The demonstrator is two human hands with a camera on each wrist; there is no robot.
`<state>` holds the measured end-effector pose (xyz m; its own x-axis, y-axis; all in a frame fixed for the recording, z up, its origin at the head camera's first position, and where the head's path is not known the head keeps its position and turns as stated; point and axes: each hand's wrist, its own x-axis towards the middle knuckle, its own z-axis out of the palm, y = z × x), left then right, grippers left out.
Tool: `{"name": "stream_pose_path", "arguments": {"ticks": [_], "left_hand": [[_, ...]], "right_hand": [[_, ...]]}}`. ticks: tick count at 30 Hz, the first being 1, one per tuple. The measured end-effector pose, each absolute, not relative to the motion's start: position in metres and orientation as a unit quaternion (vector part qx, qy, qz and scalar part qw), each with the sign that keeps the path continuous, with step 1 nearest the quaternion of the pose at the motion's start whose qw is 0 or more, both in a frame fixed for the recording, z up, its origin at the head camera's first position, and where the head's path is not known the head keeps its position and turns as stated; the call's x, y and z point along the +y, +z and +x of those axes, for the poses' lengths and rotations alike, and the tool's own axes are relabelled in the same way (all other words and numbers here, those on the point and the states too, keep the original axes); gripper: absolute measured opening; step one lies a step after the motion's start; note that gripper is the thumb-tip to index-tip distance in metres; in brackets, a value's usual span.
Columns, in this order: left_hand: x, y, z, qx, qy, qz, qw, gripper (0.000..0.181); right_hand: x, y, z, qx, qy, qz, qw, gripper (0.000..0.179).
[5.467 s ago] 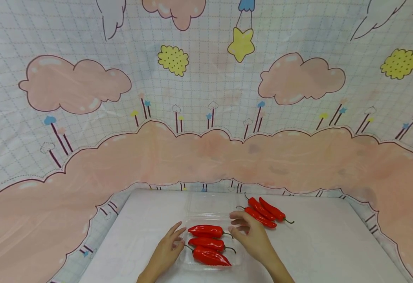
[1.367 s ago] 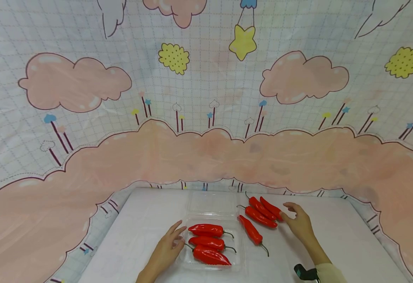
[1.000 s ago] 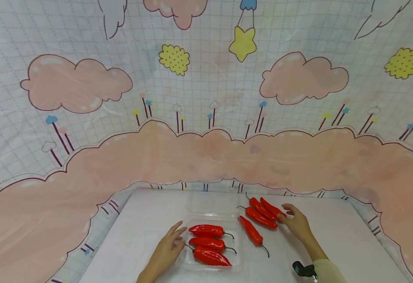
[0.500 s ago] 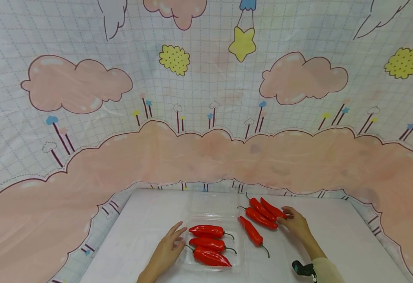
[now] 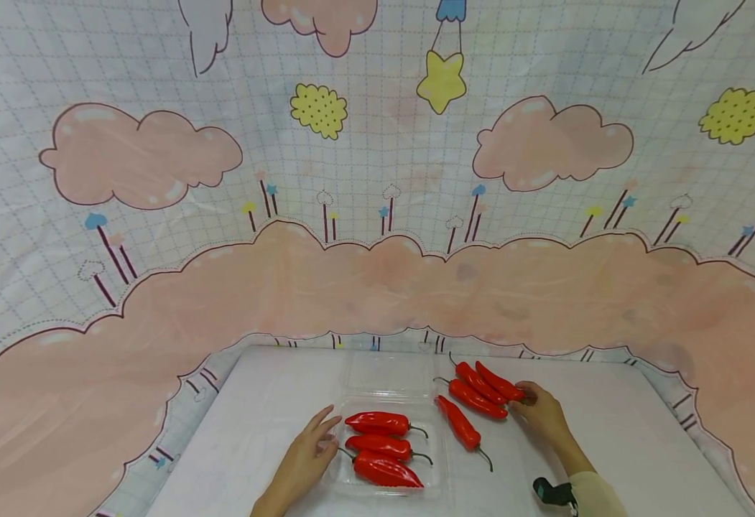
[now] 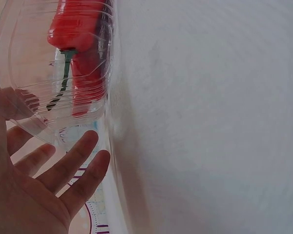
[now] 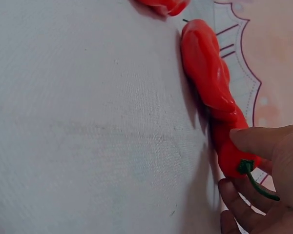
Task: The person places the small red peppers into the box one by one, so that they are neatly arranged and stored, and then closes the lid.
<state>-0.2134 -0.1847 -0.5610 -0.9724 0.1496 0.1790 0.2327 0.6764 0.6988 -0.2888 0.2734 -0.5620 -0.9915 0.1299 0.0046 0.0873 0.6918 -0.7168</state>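
Observation:
In the head view my right hand (image 5: 540, 413) pinches the stem end of a red chili pepper (image 5: 498, 380), the rightmost of a group at the back right. The right wrist view shows the thumb on top of this pepper (image 7: 229, 151), fingers below, green stem running toward the palm. My left hand (image 5: 301, 456) stays beside the left wall of a clear plastic container (image 5: 438, 475), fingers stretched out along it. Inside the container three red peppers (image 5: 386, 468) lie in a stack of rows. The left wrist view shows the left hand (image 6: 44, 190) close against the clear container.
Two more red peppers (image 5: 477, 398) lie beside the pinched one, and a single pepper (image 5: 460, 424) lies just right of the container. The container's clear lid (image 5: 390, 375) is folded back flat behind it. A dark wrist device (image 5: 553, 492) shows at the right sleeve.
My right hand has left the container's right side for the rightmost pepper and its fingers have closed on the stem end. A pepper beside the container now shows. My left hand has stayed put.

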Motion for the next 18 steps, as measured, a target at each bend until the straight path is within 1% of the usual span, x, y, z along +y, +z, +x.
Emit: {"name": "stream_pose_path", "arguments": {"ticks": [5, 18], "left_hand": [[-0.1848, -0.5609, -0.2133, -0.915, -0.387, -0.106, 0.053, 0.043], [-0.1838, -0.5576, -0.2132, -0.915, -0.387, -0.104, 0.046, 0.044]], "right_hand": [[0.2752, -0.5621, -0.2887, -0.918, 0.391, -0.065, 0.027, 0.043], [0.2784, -0.5589, -0.2850, -0.909, 0.404, -0.099, 0.022, 0.047]]}}
